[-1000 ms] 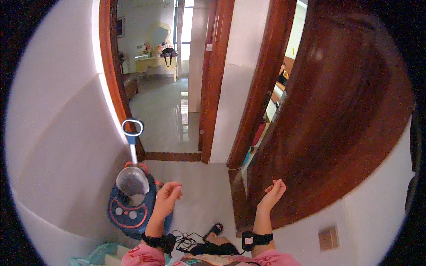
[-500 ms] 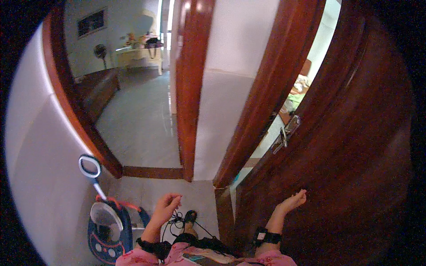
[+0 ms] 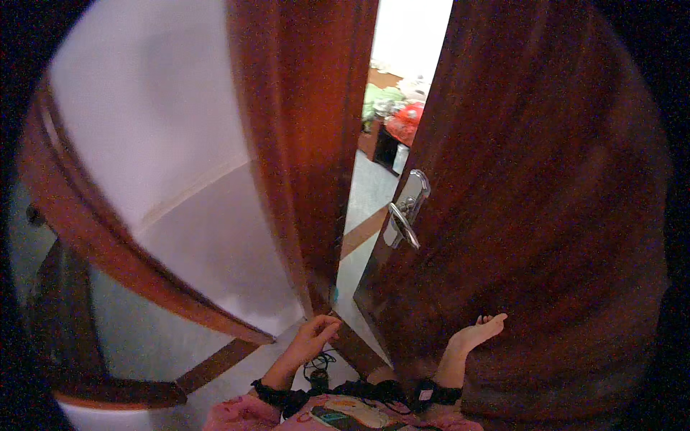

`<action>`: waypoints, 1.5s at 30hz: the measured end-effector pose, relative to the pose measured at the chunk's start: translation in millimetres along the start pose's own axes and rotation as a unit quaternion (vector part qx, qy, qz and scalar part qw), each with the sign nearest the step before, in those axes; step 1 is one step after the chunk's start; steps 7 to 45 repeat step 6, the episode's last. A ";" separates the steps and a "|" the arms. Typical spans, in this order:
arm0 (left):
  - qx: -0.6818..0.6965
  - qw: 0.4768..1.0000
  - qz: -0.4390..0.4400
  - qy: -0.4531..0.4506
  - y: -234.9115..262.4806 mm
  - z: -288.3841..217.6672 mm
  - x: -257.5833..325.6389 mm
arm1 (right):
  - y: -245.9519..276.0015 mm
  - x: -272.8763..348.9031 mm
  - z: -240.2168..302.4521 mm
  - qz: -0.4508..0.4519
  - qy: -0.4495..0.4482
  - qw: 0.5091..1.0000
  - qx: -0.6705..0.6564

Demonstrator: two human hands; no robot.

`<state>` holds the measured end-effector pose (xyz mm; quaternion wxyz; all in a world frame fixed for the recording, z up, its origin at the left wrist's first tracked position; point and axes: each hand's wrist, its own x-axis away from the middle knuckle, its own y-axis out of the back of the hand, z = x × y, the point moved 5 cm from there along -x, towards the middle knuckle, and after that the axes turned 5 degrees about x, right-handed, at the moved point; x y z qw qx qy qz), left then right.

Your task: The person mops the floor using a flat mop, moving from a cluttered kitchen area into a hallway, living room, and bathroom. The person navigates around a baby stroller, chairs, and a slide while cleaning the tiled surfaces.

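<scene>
My right hand (image 3: 481,334) is in front of a dark reddish-brown wooden door (image 3: 532,194), below its silver lever handle (image 3: 405,224). Its fingers are loosely bent and apart, holding nothing; whether it touches the panel I cannot tell. The door stands ajar. My left hand (image 3: 313,340) hovers before the foot of the door frame (image 3: 309,144), fingers slack and slightly curled, with nothing visible in them. Dark bands circle both wrists. Beneath my left hand, a thin black cable (image 3: 318,366) loops near the floor.
Through the gap, a red bundle (image 3: 406,123) and light green cloth (image 3: 383,99) show in a bright room. A pale wall (image 3: 165,108) separates this frame from another wooden doorway (image 3: 144,276) on the left. A brown threshold strip (image 3: 359,343) crosses the floor below the door.
The view has swung right, bringing the door, handle and gap leftward in the picture. The blue-and-white object at lower left has left the view. Both hands remain free of objects.
</scene>
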<state>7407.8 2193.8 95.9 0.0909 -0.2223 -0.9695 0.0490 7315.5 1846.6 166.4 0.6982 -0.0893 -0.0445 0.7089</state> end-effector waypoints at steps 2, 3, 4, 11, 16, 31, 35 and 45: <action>-0.007 1.000 0.023 0.017 5.8 -1.0 -1.0 | 0.7 12.0 14.6 -0.031 0.034 0.999 0.003; -0.015 0.999 0.031 0.039 2.8 1.7 -12.7 | -10.1 8.0 15.2 -0.036 0.051 0.998 0.004; 0.001 0.998 0.035 0.045 -1.1 2.7 -23.4 | -20.8 2.9 15.5 -0.041 0.068 0.997 0.005; -0.002 0.998 0.050 0.043 -12.7 1.7 -52.1 | -40.5 -13.9 14.5 -0.050 0.085 0.995 0.007; -0.002 0.998 0.050 0.043 -12.7 1.7 -52.1 | -40.5 -13.9 14.5 -0.050 0.085 0.995 0.007; -0.002 0.998 0.050 0.043 -12.7 1.7 -52.1 | -40.5 -13.9 14.5 -0.050 0.085 0.995 0.007; -0.002 0.998 0.050 0.043 -12.7 1.7 -52.1 | -40.5 -13.9 14.5 -0.050 0.085 0.995 0.007; -0.002 0.998 0.050 0.043 -12.7 1.7 -52.1 | -40.5 -13.9 14.5 -0.050 0.085 0.995 0.007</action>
